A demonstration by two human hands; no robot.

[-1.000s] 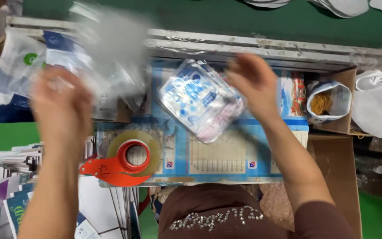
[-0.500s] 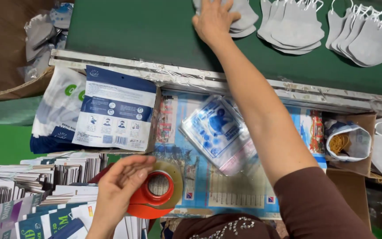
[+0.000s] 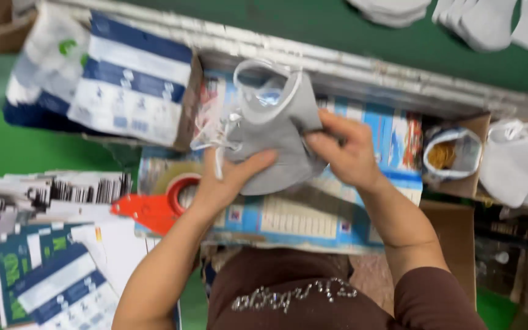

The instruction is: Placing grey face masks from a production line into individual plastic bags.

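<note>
- The blue-and-white printed sheet [image 3: 313,214] on my work surface is the biggest thing before me, and everything I'm handling sits over it; no finished pack lies on it that I can see.
- The stack of blue-and-white printed bags [image 3: 132,85] stands at my upper left, well apart from my hands. I judge the bagging step not yet done, since none of those bags is in my grip.
- The grey face mask [image 3: 276,137] is the piece in hand, held just above the middle of the sheet. It looks like soft grey cloth, bunched and partly folded, with a white-edged opening gaping at its top.
- Its white ear loops [image 3: 218,140] hang loose and tangled on the left side, so I'd say flattening and tidying are still ahead.
- More white masks [image 3: 520,162] lie at my right, and others wait on the green belt [image 3: 313,30] at the top. By my reckoning plenty of work remains.
- My left hand [image 3: 227,183] holds the mask from below, thumb pressed onto the cloth, fingers tucked under it and hidden.
- My right hand [image 3: 346,153] pinches the mask's right edge, fingers curled close onto the fabric.
- The orange tape dispenser [image 3: 154,205] lies just beside my left wrist, untouched; sealing is not yet begun, I'd judge.
</note>
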